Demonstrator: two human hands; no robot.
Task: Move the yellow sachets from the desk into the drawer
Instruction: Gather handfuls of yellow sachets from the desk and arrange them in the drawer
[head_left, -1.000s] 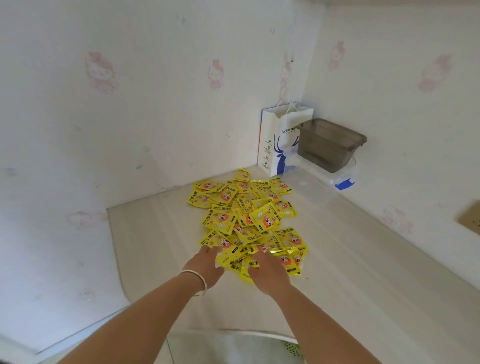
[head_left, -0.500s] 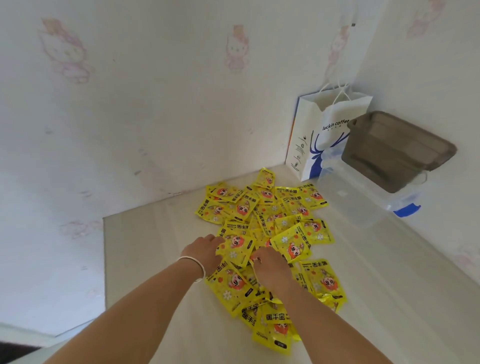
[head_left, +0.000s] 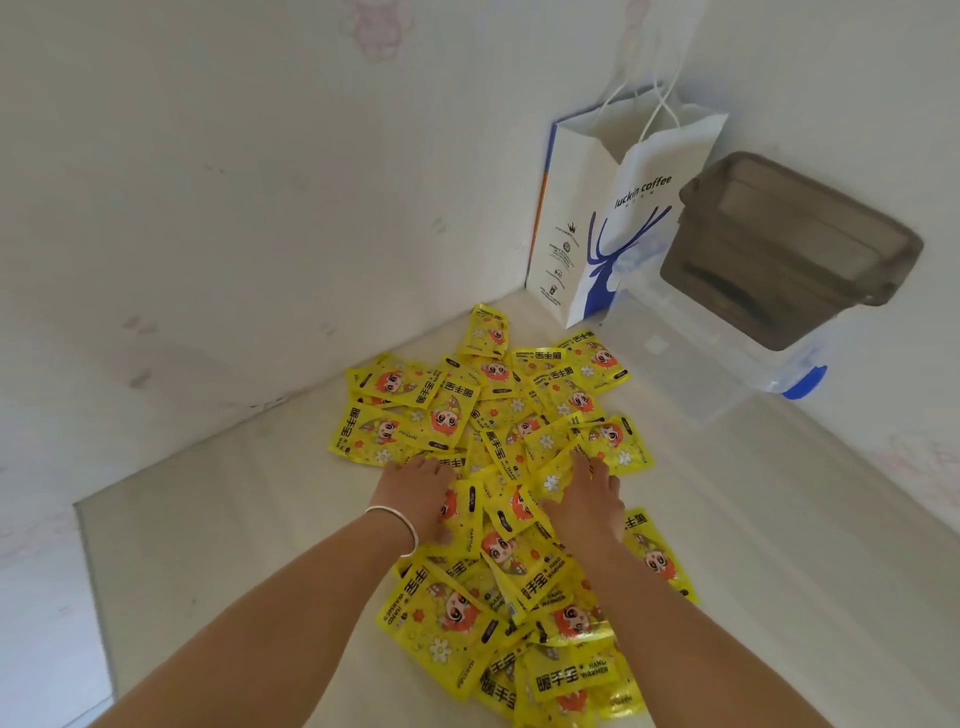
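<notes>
Several yellow sachets (head_left: 488, 431) with a red-haired cartoon face lie in an overlapping heap on the pale desk (head_left: 218, 519), stretching from the back corner to the near edge. My left hand (head_left: 415, 493), with a white bracelet at the wrist, lies palm down on the heap's left side, fingers stretched onto the sachets. My right hand (head_left: 592, 499) lies palm down on the right side of the heap, fingers reaching forward over the sachets. Neither hand grips a sachet. No drawer is in view.
A white and blue paper bag (head_left: 613, 218) stands in the back corner against the wall. Right of it a clear plastic box (head_left: 696, 374) with a blue clip carries a dark brown tub (head_left: 789, 249). Walls close the desk at left, back and right.
Both hands have slid further into the heap and spread apart, left hand leftward and right hand rightward. The camera has come closer to the sachets.
</notes>
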